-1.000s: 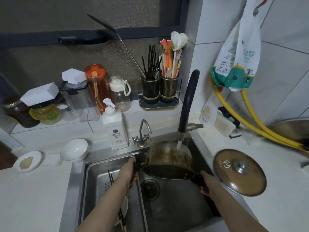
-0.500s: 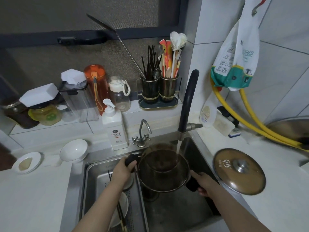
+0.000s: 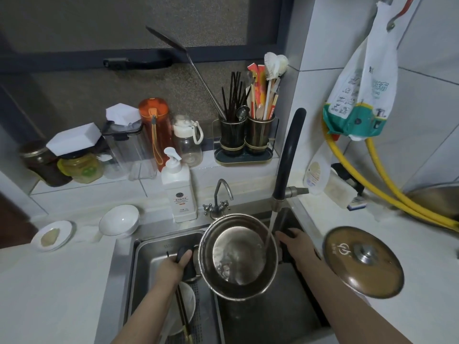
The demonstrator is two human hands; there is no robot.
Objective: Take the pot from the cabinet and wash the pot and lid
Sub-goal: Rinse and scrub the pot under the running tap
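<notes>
A steel pot (image 3: 238, 256) with black side handles sits upright over the sink (image 3: 270, 316), mouth up. A stream of water from the black faucet (image 3: 288, 155) falls inside its right wall, and water pools on the bottom. My left hand (image 3: 173, 268) grips the left handle. My right hand (image 3: 298, 247) grips the right handle, mostly covering it. The brownish glass lid (image 3: 362, 261) with a steel knob lies on the white counter to the right of the sink.
A drain tray on the sink's left holds a white dish (image 3: 183, 306) and dark chopsticks. A soap pump bottle (image 3: 178, 192) and a small tap (image 3: 218, 197) stand behind the sink. Two white bowls (image 3: 119, 219) lie left; yellow hoses (image 3: 387, 192) run right.
The pot went from tipped on its side, mouth towards me, to upright under the stream. Both hands rotated with its handles, and water now collects inside.
</notes>
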